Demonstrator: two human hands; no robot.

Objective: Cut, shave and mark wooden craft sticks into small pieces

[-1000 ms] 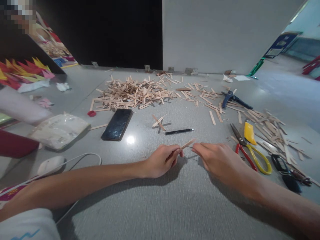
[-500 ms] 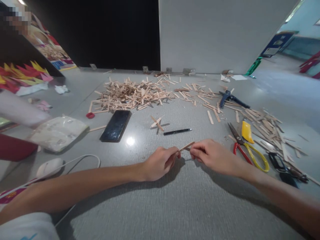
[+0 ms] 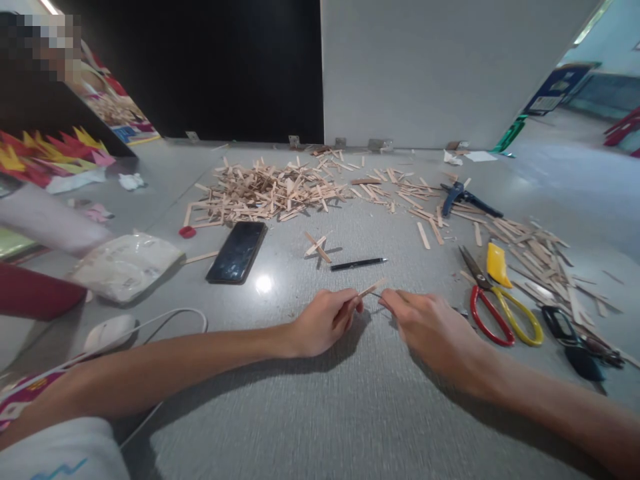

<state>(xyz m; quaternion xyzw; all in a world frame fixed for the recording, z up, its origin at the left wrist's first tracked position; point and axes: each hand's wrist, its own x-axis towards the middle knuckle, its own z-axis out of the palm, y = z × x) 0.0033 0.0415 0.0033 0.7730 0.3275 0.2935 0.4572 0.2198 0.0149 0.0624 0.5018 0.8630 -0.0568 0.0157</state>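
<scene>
In the head view, taking the black pen as the landmark, the left hand is on its near side, thumb and fingers pinching a wooden stick that points up and to the right, its free end just short of the pen. The right hand, nearer the person than the pen and to its right, has its fingers pressed together on a thin dark strip close beside the stick; whether the two touch is too small to tell. Just left of the pen, crossed sticks rest on the table, with a phone farther left. Beyond the pen and to the left spreads a pile of sticks. Beyond it to the right lie dark blue clippers; well to its right are scissors with one red and one yellow handle, a yellow tool beside them, and loose sticks farther out.
</scene>
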